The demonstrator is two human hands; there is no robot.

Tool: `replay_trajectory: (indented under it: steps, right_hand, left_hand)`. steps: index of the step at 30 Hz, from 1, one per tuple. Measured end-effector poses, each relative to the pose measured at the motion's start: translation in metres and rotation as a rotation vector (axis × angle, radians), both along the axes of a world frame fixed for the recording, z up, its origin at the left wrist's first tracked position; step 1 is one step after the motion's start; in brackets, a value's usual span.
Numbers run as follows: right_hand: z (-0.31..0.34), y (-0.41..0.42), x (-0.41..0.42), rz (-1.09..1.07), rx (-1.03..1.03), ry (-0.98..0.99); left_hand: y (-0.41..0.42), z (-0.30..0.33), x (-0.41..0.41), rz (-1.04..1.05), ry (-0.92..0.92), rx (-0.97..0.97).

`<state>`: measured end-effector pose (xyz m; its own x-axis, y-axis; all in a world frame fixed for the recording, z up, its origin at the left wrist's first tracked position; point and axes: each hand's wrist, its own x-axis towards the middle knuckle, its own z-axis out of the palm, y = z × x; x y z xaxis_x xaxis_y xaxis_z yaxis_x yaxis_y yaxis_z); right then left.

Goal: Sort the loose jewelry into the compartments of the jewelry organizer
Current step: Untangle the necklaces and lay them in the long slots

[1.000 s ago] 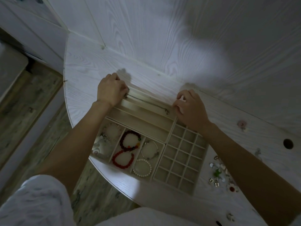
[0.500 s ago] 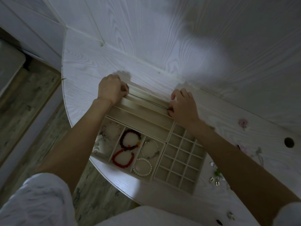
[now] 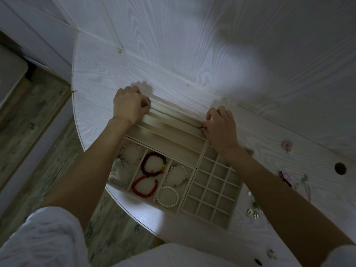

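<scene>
A beige jewelry organizer (image 3: 194, 167) lies on the white table. Its long rear slots (image 3: 165, 139) run left to right. A thin chain necklace (image 3: 173, 116) stretches along the rearmost slot. My left hand (image 3: 129, 105) pinches its left end and my right hand (image 3: 219, 125) pinches its right end. Front-left compartments hold a dark red bead bracelet (image 3: 153, 164), a bright red bracelet (image 3: 144, 186), a pearl bracelet (image 3: 168, 197), a silver bangle (image 3: 177, 175) and pale bracelets (image 3: 131, 151). The small-cell grid (image 3: 212, 191) looks empty.
Loose small jewelry (image 3: 252, 212) lies on the table right of the organizer, with pink flower pieces (image 3: 286, 145) and a dark hairpin (image 3: 286, 179) farther right. A round hole (image 3: 340, 168) sits near the right edge. The table's curved edge (image 3: 134, 214) runs just in front of the organizer.
My right hand has slid left and down toward the right end of the rear slot, laying the chain lower along it. My left hand stayed at the left end.
</scene>
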<state>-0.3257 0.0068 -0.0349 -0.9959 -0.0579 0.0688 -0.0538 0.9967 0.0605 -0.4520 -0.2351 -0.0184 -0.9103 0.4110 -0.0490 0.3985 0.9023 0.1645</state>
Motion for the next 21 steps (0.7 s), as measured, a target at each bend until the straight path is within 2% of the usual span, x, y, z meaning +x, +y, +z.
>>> replay_trajectory:
  steps: [6, 9, 13, 21]
  right_hand:
    - [-0.001, 0.004, 0.004, 0.028, -0.254, 0.09]
    - [-0.002, 0.004, 0.005, 0.062, -0.258, 0.082]
    - [-0.002, 0.001, 0.006, -0.008, -0.252, 0.072]
    - [-0.006, 0.006, 0.02, -0.056, -0.305, 0.082]
  left_hand:
    - [-0.003, -0.001, 0.0, 0.062, -0.1, 0.069]
    - [-0.001, 0.0, -0.002, 0.093, -0.15, 0.09]
    - [-0.001, 0.002, -0.008, 0.078, -0.196, 0.109]
    - [-0.009, -0.003, -0.011, -0.035, -0.072, 0.081]
